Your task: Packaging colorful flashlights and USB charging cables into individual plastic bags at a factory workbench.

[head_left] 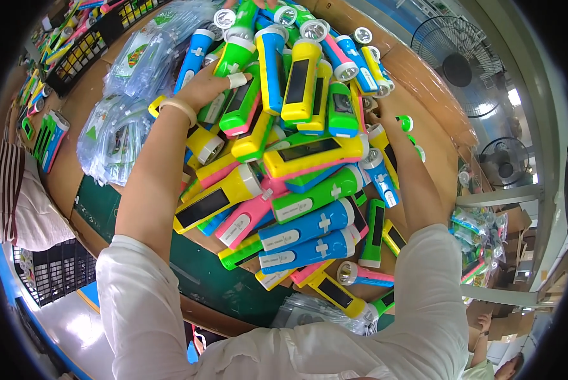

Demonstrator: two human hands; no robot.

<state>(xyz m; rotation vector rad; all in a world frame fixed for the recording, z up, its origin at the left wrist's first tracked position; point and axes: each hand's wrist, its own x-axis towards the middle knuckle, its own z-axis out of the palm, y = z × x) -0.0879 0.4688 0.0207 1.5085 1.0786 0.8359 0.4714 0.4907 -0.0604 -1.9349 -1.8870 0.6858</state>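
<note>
A large heap of solar flashlights (pixel 315 155) in yellow, blue, green and pink lies before me, many with dark panels. My left hand (pixel 205 87) reaches into its far left side, a white wrap around the thumb. That thumb lies over a green flashlight (pixel 234 58), and the fingers pass behind it, closed on it. At the heap's right side is my right hand (pixel 377 113), beside a yellow flashlight (pixel 380 138); flashlights hide most of its fingers. Two blue flashlights (pixel 306 229) lie side by side at the near part of the heap.
Clear plastic bags (pixel 116 130) are stacked left of the heap. Black crates (pixel 56 272) stand at the left. A cardboard wall (pixel 423 69) bounds the far right, with fans (pixel 451 63) beyond. Another person's fingers (pixel 268 3) show at the top edge; a person in striped clothing (pixel 15 190) is left.
</note>
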